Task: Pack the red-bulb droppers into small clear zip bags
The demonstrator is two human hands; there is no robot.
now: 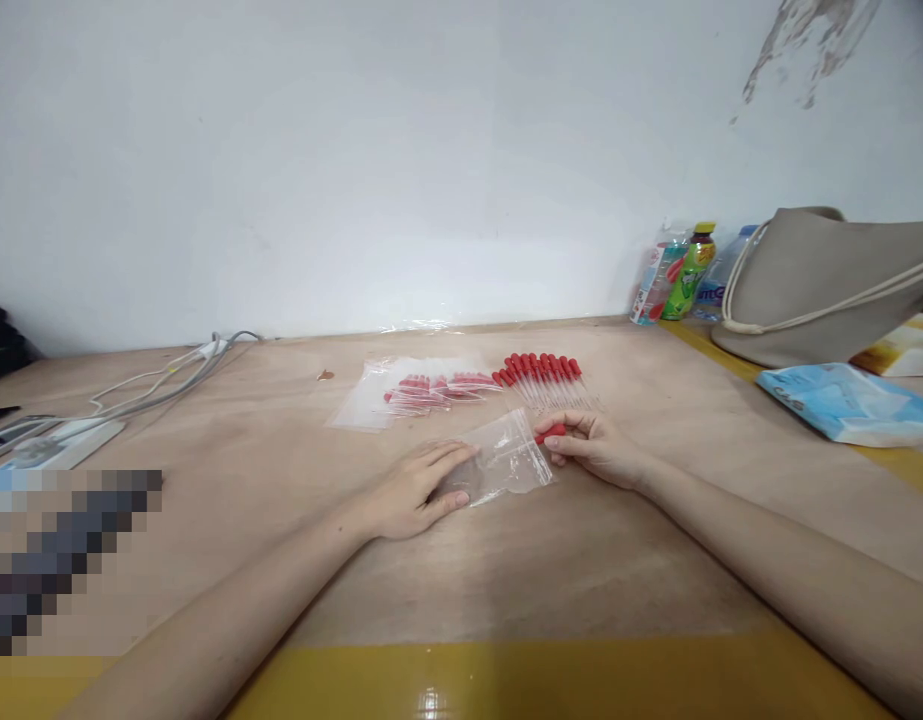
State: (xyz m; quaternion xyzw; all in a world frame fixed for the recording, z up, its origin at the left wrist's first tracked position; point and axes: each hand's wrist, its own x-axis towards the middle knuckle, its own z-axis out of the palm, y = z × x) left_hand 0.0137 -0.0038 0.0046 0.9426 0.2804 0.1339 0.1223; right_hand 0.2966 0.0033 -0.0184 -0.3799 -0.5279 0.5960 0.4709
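Observation:
A clear zip-lock bag (506, 455) lies on the table between my hands, its zip end toward the right. My left hand (420, 490) holds the bag's left part, fingers along the far side and thumb on the near side. At the bag's right end, my right hand (588, 448) pinches the red rubber bulb of a dropper (555, 432); its stem is hard to make out. Just beyond, several droppers with red bulbs (543, 370) lie side by side, their thin clear stems pointing toward me. Left of them, bagged red-bulb droppers (438, 388) are spread overlapping.
A power strip (78, 440) and cables (168, 385) are at left, near a blurred-out patch. Bottles (690, 275), a grey drawstring bag (828, 285) and a blue packet (851, 405) stand or lie at right. Yellow tape (461, 680) runs along the front edge; a wall rises behind.

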